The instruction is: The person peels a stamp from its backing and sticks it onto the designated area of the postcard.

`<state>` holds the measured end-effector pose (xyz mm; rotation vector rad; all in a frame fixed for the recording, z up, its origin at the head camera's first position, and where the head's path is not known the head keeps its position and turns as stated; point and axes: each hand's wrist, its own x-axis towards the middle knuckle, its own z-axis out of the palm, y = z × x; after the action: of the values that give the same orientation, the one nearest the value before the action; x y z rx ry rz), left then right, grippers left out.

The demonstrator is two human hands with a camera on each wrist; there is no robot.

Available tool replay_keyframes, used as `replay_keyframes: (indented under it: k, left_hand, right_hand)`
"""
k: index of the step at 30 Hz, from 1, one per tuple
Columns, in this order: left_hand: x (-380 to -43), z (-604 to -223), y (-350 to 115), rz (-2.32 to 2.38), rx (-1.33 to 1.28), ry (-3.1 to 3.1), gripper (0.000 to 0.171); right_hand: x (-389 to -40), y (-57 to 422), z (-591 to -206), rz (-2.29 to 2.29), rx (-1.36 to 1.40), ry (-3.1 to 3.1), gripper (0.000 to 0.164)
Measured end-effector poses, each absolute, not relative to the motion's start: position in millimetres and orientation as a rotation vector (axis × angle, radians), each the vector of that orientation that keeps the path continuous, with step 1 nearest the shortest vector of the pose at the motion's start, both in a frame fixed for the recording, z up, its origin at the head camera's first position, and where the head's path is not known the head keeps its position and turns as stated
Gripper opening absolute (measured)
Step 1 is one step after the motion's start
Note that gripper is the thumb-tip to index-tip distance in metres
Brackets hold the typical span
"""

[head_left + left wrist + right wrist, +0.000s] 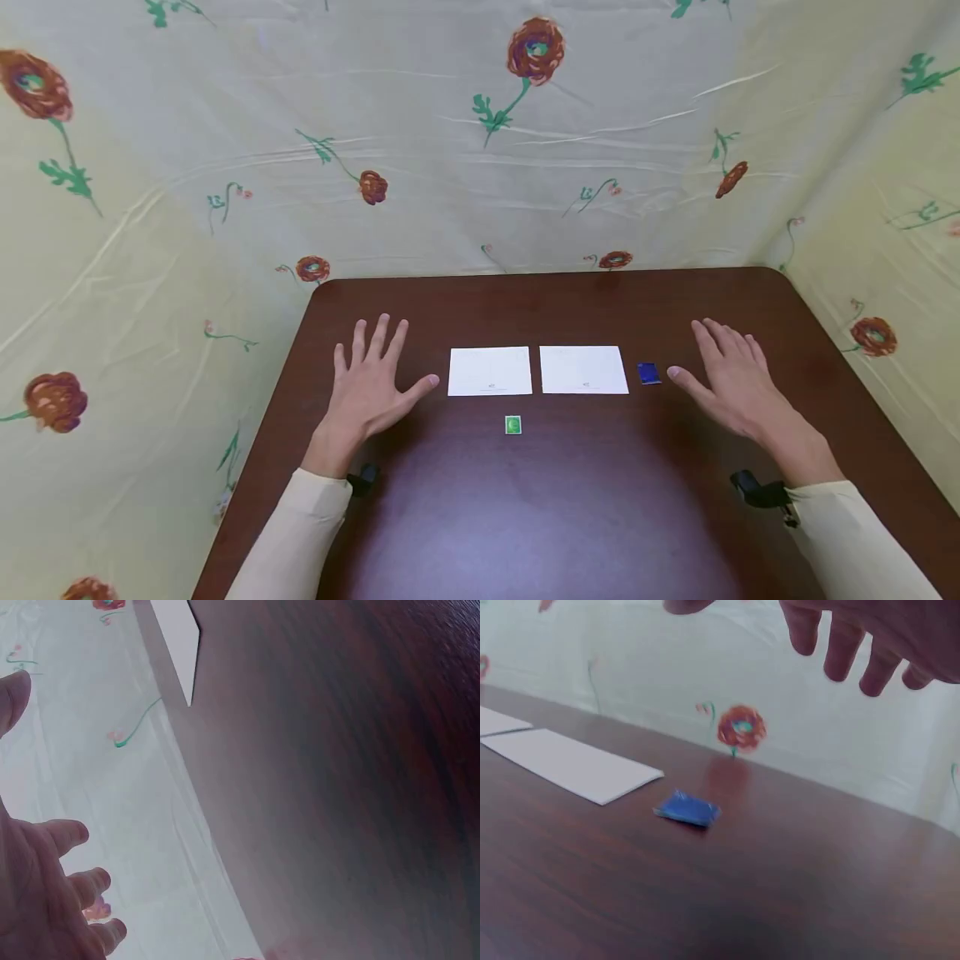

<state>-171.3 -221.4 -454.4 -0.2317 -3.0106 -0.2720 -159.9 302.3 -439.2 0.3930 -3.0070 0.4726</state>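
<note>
Two white cards [490, 371] with faint small print lie side by side on the brown table, a narrow gap between them. In front of the left one is a small green stamp [513, 425] with a pale border. My left hand [367, 392] is spread out, apart from the left card and holding nothing. To the right of the cards lies a small, shiny blue packet [648, 373], also seen as a flat blue piece [688, 808] in the right wrist view. Near it my right hand [738, 387] hovers above the table with fingers extended, touching nothing.
The dark wooden table [555, 517] has rounded far corners. Behind it and at both sides hangs a pale sheet [427, 225] printed with flowers. Dark wrist straps [761, 492] sit by the cream sleeves [862, 533].
</note>
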Motion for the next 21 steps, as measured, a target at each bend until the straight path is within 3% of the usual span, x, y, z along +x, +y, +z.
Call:
replay_keyframes:
  k: [10, 21]
  left_hand:
    - [-168, -444, -214, -0.283, -0.302, -2.957, 0.100]
    - [-168, -433, -205, -0.312, -0.401, -2.931, 0.100]
  right_hand:
    - [-151, 283, -413, 0.482, 0.528, -2.995, 0.085]
    - [-141, 260, -399, 0.476, 0.635, -2.889, 0.063]
